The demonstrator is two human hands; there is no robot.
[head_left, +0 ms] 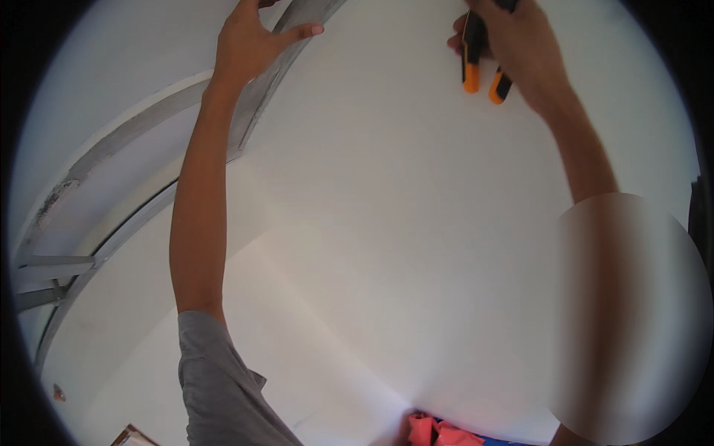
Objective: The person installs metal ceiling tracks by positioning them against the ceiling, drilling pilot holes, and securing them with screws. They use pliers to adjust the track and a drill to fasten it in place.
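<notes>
Pliers [471, 74] are at top right in front of the white wall [387, 201], orange handle ends down, heads cut off. Right hand [524, 48] wraps the handles, fingers curled; handles sit apart, so probably not squeezed hard. Left hand [249, 48] is up by the grey frame [256, 111], thumb spread away, maybe for steadying; other fingers mostly out of view, can't tell contact. Red cloth [446, 433] well below, likely just parked.
</notes>
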